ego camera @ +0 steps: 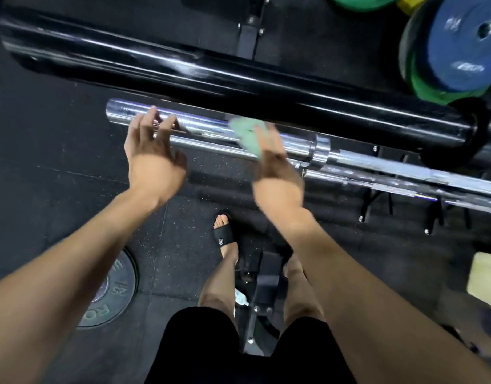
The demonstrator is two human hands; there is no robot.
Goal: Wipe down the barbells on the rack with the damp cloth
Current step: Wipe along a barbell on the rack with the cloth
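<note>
Right hand (269, 153) presses limp cloth (245, 135) on slick, heavy chrome barbell sleeve (205, 128); left hand (153, 145), fingers spread, steadies its end.

- Floor (58, 151): black speckled rubber tiles, seams visible.
- Plate marked 25 (111, 295): flat on floor, lower left.
- Stacked plates (460, 45): blue, green, yellow, upper right.
- Pale box (485, 278): right edge.

Chrome barbell and green cloth on the rack

The shiny chrome barbell (211, 128) lay level, running from nine o'clock toward four o'clock. A crumpled pale-green cloth (245, 135) sat bunched against its sleeve, blurred, near the collar at three o'clock.
</note>
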